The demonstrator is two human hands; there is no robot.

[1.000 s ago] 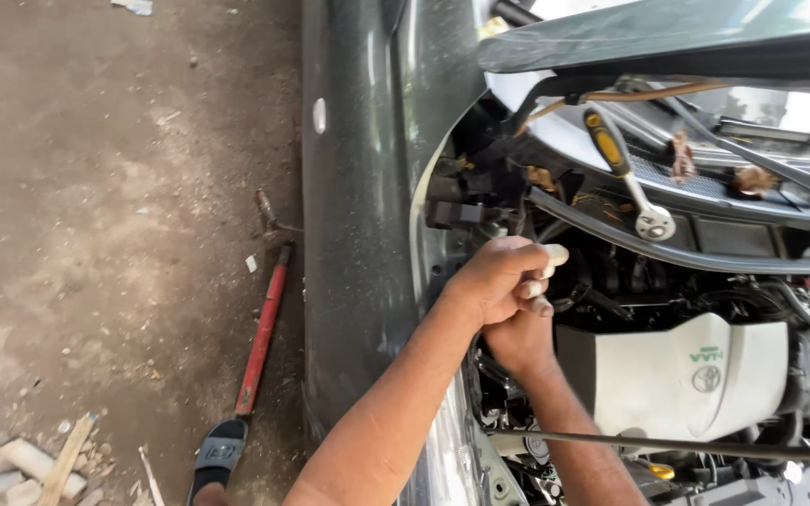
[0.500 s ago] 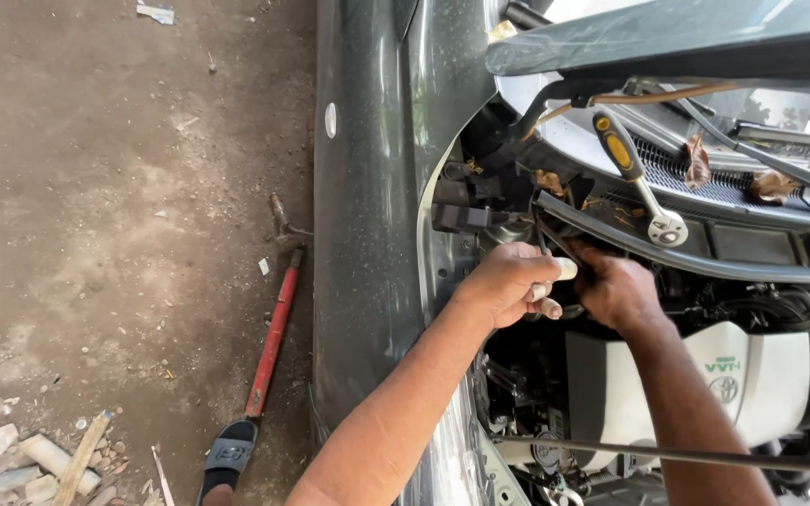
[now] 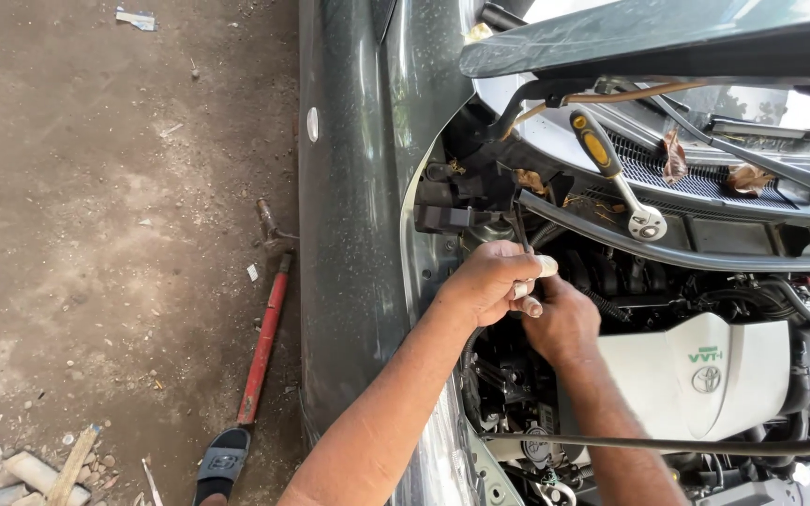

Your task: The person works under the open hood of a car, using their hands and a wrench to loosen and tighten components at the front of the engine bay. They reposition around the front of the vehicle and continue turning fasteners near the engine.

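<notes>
Both my hands work at the left edge of an open engine bay. My left hand (image 3: 491,281) is clenched around a thin dark tool (image 3: 520,232) whose shaft points up toward black connectors (image 3: 461,201); a pale end (image 3: 547,265) sticks out by my fingers. My right hand (image 3: 564,323) sits just below and to the right, touching the left hand. Its back faces me and its fingers are hidden. A white engine cover (image 3: 705,379) lies right of my right wrist.
A ratchet wrench (image 3: 614,176) with a yellow and black handle rests on the cowl under the raised hood (image 3: 667,37). The dark green fender (image 3: 349,234) runs along the left. On the dirt lie a red bar (image 3: 264,347) and a sandal (image 3: 222,464). A prop rod (image 3: 667,443) crosses low.
My right hand swung out to the right of the left hand, then tucked back in just beneath it. The left hand stayed clenched in the same spot.
</notes>
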